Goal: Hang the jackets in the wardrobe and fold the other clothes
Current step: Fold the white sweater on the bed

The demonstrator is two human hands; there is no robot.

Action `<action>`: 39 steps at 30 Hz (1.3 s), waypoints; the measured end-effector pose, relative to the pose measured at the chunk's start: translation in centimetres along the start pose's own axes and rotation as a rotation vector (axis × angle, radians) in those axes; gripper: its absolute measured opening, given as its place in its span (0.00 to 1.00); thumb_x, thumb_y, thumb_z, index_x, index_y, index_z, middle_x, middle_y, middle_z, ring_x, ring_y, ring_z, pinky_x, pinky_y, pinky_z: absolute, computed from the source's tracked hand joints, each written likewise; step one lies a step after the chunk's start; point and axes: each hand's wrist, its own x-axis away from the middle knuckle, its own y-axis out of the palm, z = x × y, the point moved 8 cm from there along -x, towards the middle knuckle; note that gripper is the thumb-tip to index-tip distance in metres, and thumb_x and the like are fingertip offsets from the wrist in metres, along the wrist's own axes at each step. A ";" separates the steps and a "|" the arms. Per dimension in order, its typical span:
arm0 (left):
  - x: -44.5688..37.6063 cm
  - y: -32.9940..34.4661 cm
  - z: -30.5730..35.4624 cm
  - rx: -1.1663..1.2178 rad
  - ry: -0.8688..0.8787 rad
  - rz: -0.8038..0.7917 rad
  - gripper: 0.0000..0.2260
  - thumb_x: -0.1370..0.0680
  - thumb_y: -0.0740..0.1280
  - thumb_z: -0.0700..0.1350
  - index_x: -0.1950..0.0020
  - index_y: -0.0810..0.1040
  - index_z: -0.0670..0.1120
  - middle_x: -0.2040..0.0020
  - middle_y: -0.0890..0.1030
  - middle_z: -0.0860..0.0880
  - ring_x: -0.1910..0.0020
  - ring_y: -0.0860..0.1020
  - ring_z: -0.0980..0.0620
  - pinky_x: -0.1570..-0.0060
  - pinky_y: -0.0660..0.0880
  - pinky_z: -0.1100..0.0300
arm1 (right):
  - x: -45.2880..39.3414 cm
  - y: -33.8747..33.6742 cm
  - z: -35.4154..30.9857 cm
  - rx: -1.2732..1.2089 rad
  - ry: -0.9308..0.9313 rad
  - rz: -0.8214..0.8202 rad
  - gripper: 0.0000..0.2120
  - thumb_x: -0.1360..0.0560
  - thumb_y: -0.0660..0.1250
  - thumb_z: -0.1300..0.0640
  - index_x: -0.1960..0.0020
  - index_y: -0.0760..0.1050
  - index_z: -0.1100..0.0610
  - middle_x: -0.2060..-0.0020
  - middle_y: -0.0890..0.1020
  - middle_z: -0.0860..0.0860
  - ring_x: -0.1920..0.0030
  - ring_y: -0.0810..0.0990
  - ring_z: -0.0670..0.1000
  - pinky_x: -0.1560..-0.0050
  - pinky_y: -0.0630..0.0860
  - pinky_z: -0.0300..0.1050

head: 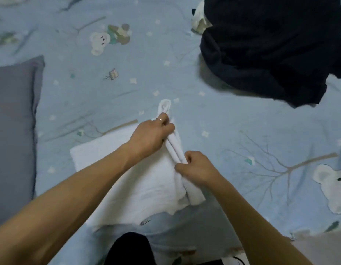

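Head view. Both hands work a narrow roll of white cloth [177,148] lying on a blue patterned bedsheet [242,119]. The left hand [152,134], a ring on one finger, curls its fingers over the far part of the roll. The right hand [196,168] pinches the near part, fingers and thumb closed round it. The roll's far tip shows beyond the left hand, and its near end projects past the right hand. The roll rests along the right edge of a folded white garment [127,169], touching it; whether it is a separate item or part of that garment cannot be told.

A heap of dark clothing [271,54] lies well apart at the upper right, unfolded, with a pale item [199,20] partly showing at its far left edge. A grey pillow [12,121] sits at the left margin.

Likely risks, as judged from this arrangement: the roll is held at two points only, so the unsupported ends may loosen if either grip relaxes. Pulling the hands apart could stretch the cloth and undo the fold. Dragging the roll sideways may also disturb the folded garment beneath its edge, since the two touch.
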 end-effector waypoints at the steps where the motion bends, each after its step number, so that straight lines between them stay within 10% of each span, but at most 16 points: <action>1: 1.6 0.1 -0.7 0.055 -0.036 0.038 0.14 0.32 0.70 0.34 0.47 0.80 0.41 0.47 0.76 0.37 0.71 0.75 0.38 0.75 0.69 0.54 | 0.1 1.0 -0.5 0.003 -0.007 -0.007 0.14 0.31 0.71 0.50 0.66 0.66 0.52 0.70 0.70 0.46 0.74 0.69 0.41 0.77 0.62 0.31; 16: 26.2 9.3 -20.7 0.408 -0.778 0.160 0.03 0.24 0.65 0.45 0.54 0.74 0.54 0.51 0.70 0.58 0.57 0.74 0.47 0.58 0.74 0.53 | 0.0 27.9 -10.2 0.170 -0.077 -0.367 0.10 0.26 0.69 0.49 0.59 0.70 0.51 0.64 0.76 0.47 0.63 0.75 0.46 0.64 0.69 0.39; 19: 27.0 11.2 -21.0 0.573 -0.864 0.191 0.08 0.23 0.61 0.37 0.49 0.74 0.49 0.49 0.75 0.49 0.56 0.76 0.46 0.53 0.75 0.52 | -0.7 25.3 -10.9 0.278 -0.197 -0.234 0.08 0.25 0.67 0.50 0.57 0.73 0.54 0.61 0.78 0.49 0.60 0.76 0.49 0.60 0.73 0.43; 24: 28.4 14.6 -20.1 1.383 -1.294 0.383 0.14 0.20 0.66 0.50 0.36 0.73 0.49 0.43 0.79 0.50 0.56 0.79 0.56 0.60 0.76 0.62 | -1.3 19.3 -14.2 0.551 -0.671 0.149 0.06 0.26 0.67 0.65 0.50 0.79 0.62 0.50 0.79 0.57 0.49 0.77 0.58 0.49 0.74 0.53; 27: 27.6 15.1 -19.8 1.366 -1.270 0.344 0.10 0.23 0.72 0.46 0.44 0.81 0.43 0.47 0.84 0.47 0.51 0.82 0.50 0.48 0.79 0.56 | -2.3 19.4 -14.9 0.753 -0.813 0.144 0.15 0.28 0.67 0.64 0.42 0.78 0.65 0.38 0.76 0.64 0.36 0.73 0.66 0.35 0.69 0.62; 34: 29.4 15.2 -20.4 0.941 -1.414 0.412 0.11 0.22 0.69 0.45 0.44 0.76 0.39 0.50 0.80 0.41 0.50 0.78 0.42 0.53 0.72 0.55 | -6.7 20.9 -12.1 1.036 -0.601 0.118 0.30 0.18 0.49 0.48 0.19 0.49 0.58 0.20 0.44 0.57 0.21 0.40 0.59 0.24 0.38 0.60; 39: 22.8 12.4 -16.8 0.127 -0.779 0.423 0.28 0.19 0.55 0.54 0.20 0.57 0.46 0.22 0.57 0.37 0.23 0.57 0.37 0.26 0.56 0.40 | -8.7 22.6 -10.4 1.137 -0.668 0.103 0.32 0.17 0.43 0.43 0.19 0.42 0.58 0.20 0.40 0.55 0.21 0.37 0.57 0.23 0.39 0.60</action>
